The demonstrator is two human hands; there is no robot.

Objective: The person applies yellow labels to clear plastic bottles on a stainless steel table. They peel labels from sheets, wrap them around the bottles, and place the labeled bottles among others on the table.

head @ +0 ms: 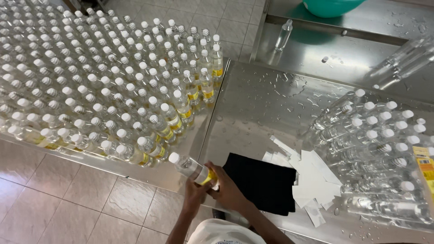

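1. Both hands are low in the frame, right at the near edge of the steel table (253, 113), wrapped around one clear bottle (192, 168) with a white cap and a yellow label.

2. The left hand (195, 192) comes up from below with the forearm almost vertical. Its fingers are curled shut around the lower end of the bottle, cupping it from underneath.

3. The right hand (228, 190) comes in from the lower right, wrist bent, and closes over the labelled end — thumb on top and pressed on the yellow band. How the other fingers sit behind the bottle I can't tell.

4. The bottle itself is tilted, nearly lying over, cap pointing up-left toward the big crowd of standing bottles (90, 77). It's held in the air just above the table's edge, near the closest row of that crowd but not touching it.

5. Just right of the hands a black cloth (264, 180) lies flat on the steel, and next to that a loose pile of white paper strips (312, 178).

6. Further right is a heap of bottles lying on their sides (379, 149), caps facing the camera.

7. The tabletop is spotted with water drops. Up top there's a lone small bottle (283, 35) standing on the back section — plus the edge of a teal bowl (332, 7).
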